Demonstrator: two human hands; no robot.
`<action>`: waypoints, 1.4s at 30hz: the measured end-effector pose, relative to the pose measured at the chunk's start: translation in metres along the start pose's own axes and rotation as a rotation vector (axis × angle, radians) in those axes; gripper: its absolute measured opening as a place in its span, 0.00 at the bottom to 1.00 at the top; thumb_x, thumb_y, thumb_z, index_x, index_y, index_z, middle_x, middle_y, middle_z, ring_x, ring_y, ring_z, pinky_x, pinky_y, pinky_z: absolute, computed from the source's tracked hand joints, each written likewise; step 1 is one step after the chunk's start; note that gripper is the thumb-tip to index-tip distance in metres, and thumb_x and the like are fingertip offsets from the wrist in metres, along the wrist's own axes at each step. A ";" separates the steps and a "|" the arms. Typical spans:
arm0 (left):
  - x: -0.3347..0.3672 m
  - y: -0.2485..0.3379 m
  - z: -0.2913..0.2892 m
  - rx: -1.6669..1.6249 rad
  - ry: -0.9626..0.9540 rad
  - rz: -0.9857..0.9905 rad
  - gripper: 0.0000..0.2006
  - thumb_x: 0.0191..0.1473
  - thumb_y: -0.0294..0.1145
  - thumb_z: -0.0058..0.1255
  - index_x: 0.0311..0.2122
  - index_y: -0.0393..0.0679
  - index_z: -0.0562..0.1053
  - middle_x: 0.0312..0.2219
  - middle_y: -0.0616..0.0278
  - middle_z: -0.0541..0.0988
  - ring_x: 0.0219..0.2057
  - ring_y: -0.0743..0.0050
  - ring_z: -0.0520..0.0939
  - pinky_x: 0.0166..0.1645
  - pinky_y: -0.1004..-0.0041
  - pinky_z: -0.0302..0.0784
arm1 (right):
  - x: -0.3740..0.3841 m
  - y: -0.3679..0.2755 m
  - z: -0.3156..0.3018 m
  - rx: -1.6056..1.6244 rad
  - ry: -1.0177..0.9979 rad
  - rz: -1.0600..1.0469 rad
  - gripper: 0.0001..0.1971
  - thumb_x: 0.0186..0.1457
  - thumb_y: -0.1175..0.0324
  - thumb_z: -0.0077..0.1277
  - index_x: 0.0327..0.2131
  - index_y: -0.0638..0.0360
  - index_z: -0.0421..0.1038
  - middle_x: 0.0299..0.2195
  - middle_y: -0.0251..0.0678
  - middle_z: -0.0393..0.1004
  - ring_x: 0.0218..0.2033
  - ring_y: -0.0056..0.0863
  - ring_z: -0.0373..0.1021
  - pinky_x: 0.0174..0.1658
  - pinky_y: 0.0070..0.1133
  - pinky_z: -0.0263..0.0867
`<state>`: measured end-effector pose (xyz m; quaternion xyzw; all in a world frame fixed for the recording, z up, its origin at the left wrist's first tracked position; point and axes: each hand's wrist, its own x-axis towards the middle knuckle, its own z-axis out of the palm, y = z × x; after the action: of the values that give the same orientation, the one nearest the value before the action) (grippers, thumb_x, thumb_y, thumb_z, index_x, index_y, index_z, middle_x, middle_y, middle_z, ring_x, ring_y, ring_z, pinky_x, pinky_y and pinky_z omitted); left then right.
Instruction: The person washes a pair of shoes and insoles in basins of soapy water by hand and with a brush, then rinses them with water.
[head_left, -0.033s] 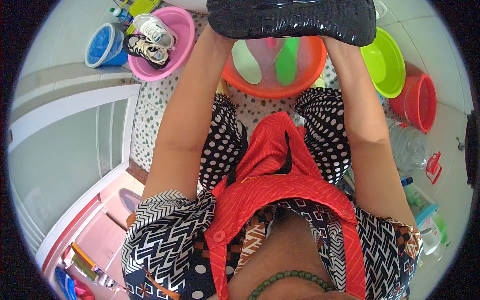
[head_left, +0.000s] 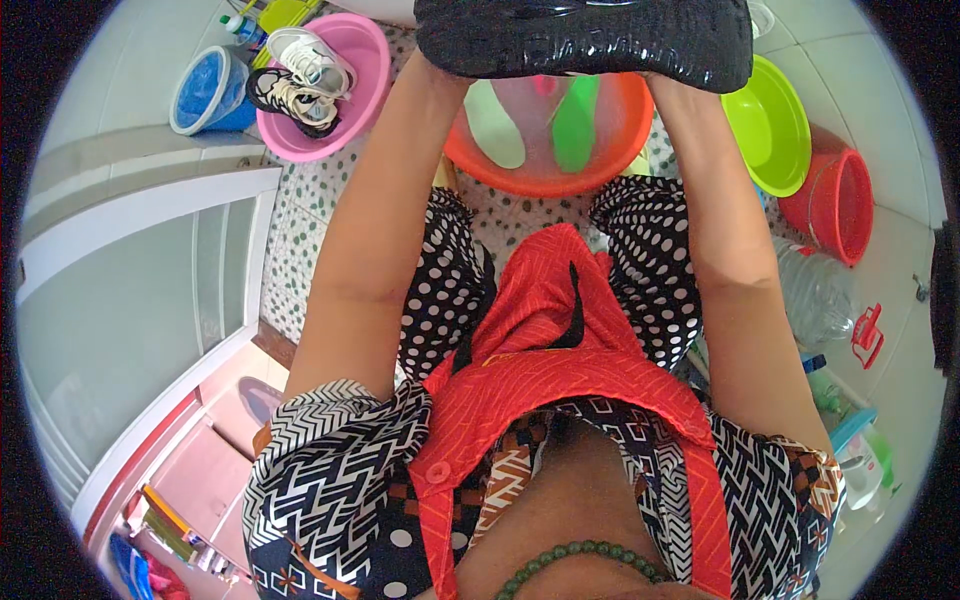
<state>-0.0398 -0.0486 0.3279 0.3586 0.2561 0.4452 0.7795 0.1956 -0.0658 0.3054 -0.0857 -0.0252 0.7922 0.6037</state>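
Note:
A wet, glossy black shoe is held up sideways at the top edge, its sole toward me and partly cut off. Behind its left end is my left hand, of which only the wrist and heel show. My right hand is likewise behind the right end. The shoe hides the fingers of both, but it hangs raised between them, gripped. Below the shoe stands an orange-red basin of cloudy water. A pale insole and a green insole lie in it, with a pink bit at the shoe's edge.
To the left, a pink basin holds sneakers, beside a blue-lined bin. On the right are a lime-green basin, a red bucket and a clear plastic jug. A glass-paned door stands at the left.

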 end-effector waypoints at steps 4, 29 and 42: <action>0.000 0.001 -0.002 0.003 0.005 0.001 0.20 0.50 0.42 0.39 0.47 0.43 0.67 0.46 0.57 0.70 0.47 0.61 0.70 0.54 0.63 0.61 | 0.002 0.001 0.001 -0.001 -0.002 0.000 0.21 0.52 0.52 0.37 0.41 0.56 0.67 0.43 0.37 0.69 0.44 0.36 0.64 0.50 0.39 0.59; 0.009 0.000 -0.009 -0.021 0.020 -0.012 0.20 0.52 0.41 0.36 0.47 0.42 0.66 0.45 0.56 0.71 0.48 0.62 0.70 0.54 0.62 0.61 | 0.002 0.002 0.001 0.007 0.020 -0.004 0.21 0.52 0.52 0.36 0.43 0.57 0.66 0.44 0.37 0.68 0.45 0.37 0.63 0.51 0.40 0.57; 0.012 -0.002 -0.011 -0.026 0.022 -0.019 0.19 0.52 0.40 0.35 0.47 0.42 0.66 0.45 0.56 0.71 0.48 0.63 0.70 0.54 0.62 0.62 | 0.002 0.004 0.001 0.004 0.020 -0.010 0.22 0.52 0.52 0.36 0.43 0.57 0.65 0.45 0.37 0.67 0.46 0.37 0.63 0.51 0.40 0.57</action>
<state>-0.0412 -0.0350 0.3182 0.3413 0.2623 0.4449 0.7853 0.1909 -0.0652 0.3052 -0.0923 -0.0181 0.7884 0.6080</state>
